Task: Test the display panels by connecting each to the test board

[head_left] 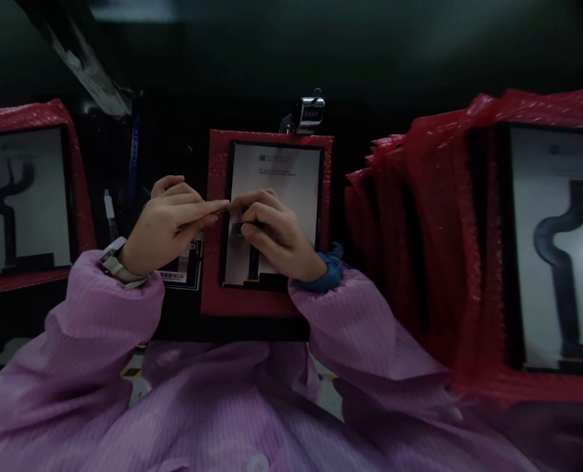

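A white-backed display panel (274,177) with a black frame lies in a red bubble-wrap sleeve (213,196) in front of me. Its dark flex cable (253,262) runs down the lower middle. My right hand (272,233) is over the panel, its fingers closed on a small dark connector (237,229) at the cable's top. My left hand (171,223) reaches in from the left, with its extended fingertips meeting the right hand's fingers. Anything thin between those fingertips is too small to tell.
A chrome tally counter (308,115) stands behind the central panel. Similar sleeved panels stand at the left (23,196) and in a red stack at the right (419,229). A labelled black-and-white card (183,265) lies under my left wrist, beside a white-tipped pen (109,210).
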The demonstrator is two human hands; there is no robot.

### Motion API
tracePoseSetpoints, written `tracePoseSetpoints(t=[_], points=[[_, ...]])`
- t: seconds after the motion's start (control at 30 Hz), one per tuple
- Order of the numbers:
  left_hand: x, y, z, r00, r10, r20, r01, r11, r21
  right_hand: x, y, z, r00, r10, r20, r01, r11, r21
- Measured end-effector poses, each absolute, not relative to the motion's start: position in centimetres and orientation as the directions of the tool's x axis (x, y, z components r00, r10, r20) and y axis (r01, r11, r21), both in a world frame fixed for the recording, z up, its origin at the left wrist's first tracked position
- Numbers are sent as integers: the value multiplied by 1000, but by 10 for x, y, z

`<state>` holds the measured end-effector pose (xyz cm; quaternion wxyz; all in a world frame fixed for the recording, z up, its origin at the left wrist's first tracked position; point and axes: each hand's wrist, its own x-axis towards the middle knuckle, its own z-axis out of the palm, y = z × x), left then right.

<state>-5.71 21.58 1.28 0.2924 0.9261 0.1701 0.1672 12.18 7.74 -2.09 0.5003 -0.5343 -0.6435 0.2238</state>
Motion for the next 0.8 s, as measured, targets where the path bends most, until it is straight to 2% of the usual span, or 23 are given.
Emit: tracePoseSetpoints(t=[0.13, 0.27, 0.4, 0.8], points=[[-58, 213, 13, 875, 418, 243, 206, -777, 595, 120, 76, -22, 79, 863, 499, 601, 358, -714], [-57, 212, 13, 903, 382, 195, 217, -800, 560, 119, 75, -20, 86, 835, 543, 645, 369, -669], [-56, 211, 10, 920, 321, 226, 156, -828, 539, 120, 75, -20, 38, 828, 560, 690, 383, -614], [-55, 204, 9, 954, 235, 183, 106, -842, 529, 118, 75, -23, -19, 837, 546, 699, 402, -591]])
